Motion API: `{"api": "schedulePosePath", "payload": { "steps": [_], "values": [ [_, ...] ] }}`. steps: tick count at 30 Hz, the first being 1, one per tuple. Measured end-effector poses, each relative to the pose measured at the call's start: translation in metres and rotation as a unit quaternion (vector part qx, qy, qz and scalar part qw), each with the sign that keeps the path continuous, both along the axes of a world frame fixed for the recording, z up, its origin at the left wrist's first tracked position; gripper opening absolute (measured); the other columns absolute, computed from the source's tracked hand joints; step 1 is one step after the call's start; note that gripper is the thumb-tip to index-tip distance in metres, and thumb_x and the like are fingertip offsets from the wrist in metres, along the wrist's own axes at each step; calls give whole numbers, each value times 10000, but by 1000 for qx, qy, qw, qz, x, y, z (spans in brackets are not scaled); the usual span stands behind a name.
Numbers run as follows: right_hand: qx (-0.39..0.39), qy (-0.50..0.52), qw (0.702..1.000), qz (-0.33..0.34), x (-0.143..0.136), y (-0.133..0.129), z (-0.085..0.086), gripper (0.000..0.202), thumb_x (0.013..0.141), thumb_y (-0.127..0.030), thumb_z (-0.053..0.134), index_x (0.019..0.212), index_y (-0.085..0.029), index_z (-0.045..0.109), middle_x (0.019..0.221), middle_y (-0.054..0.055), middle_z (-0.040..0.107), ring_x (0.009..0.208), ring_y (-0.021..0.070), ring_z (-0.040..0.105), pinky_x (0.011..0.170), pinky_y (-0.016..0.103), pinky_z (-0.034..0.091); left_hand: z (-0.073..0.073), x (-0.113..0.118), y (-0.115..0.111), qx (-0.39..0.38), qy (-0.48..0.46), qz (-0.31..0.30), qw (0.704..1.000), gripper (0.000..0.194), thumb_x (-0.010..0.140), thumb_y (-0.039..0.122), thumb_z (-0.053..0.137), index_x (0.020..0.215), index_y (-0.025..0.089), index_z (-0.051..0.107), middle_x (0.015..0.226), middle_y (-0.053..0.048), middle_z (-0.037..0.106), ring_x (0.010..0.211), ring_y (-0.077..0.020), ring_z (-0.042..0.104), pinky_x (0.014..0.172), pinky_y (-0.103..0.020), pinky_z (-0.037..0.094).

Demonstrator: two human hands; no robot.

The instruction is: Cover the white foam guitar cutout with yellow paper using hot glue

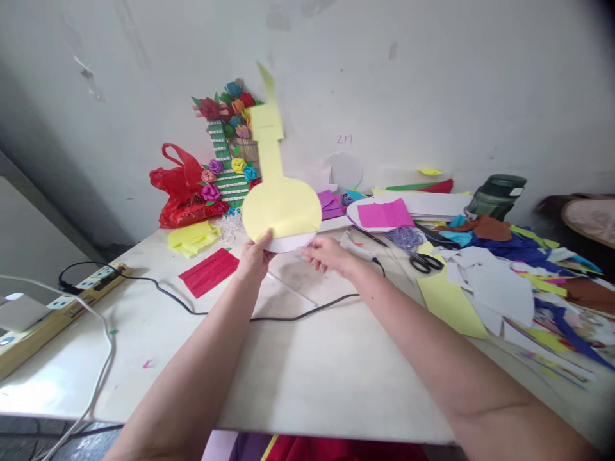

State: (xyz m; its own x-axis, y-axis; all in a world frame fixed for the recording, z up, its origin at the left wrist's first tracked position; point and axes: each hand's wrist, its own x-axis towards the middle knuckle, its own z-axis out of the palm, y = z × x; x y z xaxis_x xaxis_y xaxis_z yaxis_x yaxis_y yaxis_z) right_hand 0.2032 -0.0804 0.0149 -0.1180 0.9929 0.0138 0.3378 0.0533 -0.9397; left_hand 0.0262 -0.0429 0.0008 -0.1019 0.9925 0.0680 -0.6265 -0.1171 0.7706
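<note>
Cutout, yellow with white layer showing along bottom edge, upright at centre of frame, narrow neck reaching into upper part; left hand pinching its lower left edge, thumb in front; right hand near lower right edge, fingers loosely curled, blurred, cannot tell if gripping; step in hand looks like handling or matching layers at rim; work there calls for steady left grip, light right fingertips, no bend at neck; glue gun just right of centre
</note>
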Motion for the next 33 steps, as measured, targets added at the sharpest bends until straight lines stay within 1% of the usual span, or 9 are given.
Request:
{"api": "schedulePosePath", "payload": {
  "steps": [2,6,8,10,14,18,23,28,33],
  "values": [
    [26,-194,978,67,-8,-10,4,364,652,-518,626,627,-157,582,567,17,608,445,95,499,405,202,343,0,-2,1,27,-7,27,999,264,657,132,716,902,181,627,888,-42,693,833,-178,660,756,-297,542],
    [76,-436,884,151,-29,-31,13,310,625,-497,620,629,-187,641,665,46,662,631,183,595,504,244,393,-2,-5,3,52,6,58,997,274,664,157,713,917,212,625,963,-36,682,918,-182,638,776,-291,534],
    [84,-492,849,173,-37,-39,16,161,633,-295,604,716,-176,674,722,80,682,675,206,621,526,253,411,-3,-6,4,52,11,67,996,268,661,161,713,911,209,629,973,-44,679,934,-189,632,773,-293,534],
    [89,-526,826,183,-42,-43,16,232,612,-171,567,808,-151,688,768,117,689,716,224,639,543,258,426,-3,-6,4,55,15,70,996,267,660,166,714,912,202,633,981,-55,678,944,-196,627,769,-295,535],
    [116,-550,810,170,-38,-42,21,334,604,-115,542,907,-119,684,834,160,689,776,254,648,569,275,451,-1,-6,4,71,17,80,994,259,691,170,686,936,225,625,1006,-39,670,981,-192,611,781,-290,531],
    [103,-554,819,109,-8,-32,41,251,593,-80,541,782,-137,696,701,128,687,646,230,646,522,266,449,1,-9,4,75,-3,95,993,265,726,156,656,967,253,599,1045,-18,656,1040,-179,581,808,-282,520],
    [25,-538,842,-19,59,-16,67,75,595,-101,590,612,-135,655,421,51,564,399,171,553,456,260,424,0,-5,5,35,-33,90,995,254,756,148,633,981,255,583,1008,-8,667,1015,-165,595,797,-268,523],
    [-119,-607,782,-74,114,-12,78,168,584,-81,565,713,-97,672,577,87,626,523,205,600,510,286,440,-5,4,6,7,-55,70,996,227,760,130,628,975,198,600,945,-35,682,842,-146,655,737,-247,536],
    [-160,-616,768,-72,142,-11,70,187,594,-96,559,739,-69,675,641,108,634,622,215,617,543,277,441,-6,10,5,13,-74,62,995,226,768,106,614,979,189,612,947,-35,682,785,-131,661,738,-260,537]
  ]
}}
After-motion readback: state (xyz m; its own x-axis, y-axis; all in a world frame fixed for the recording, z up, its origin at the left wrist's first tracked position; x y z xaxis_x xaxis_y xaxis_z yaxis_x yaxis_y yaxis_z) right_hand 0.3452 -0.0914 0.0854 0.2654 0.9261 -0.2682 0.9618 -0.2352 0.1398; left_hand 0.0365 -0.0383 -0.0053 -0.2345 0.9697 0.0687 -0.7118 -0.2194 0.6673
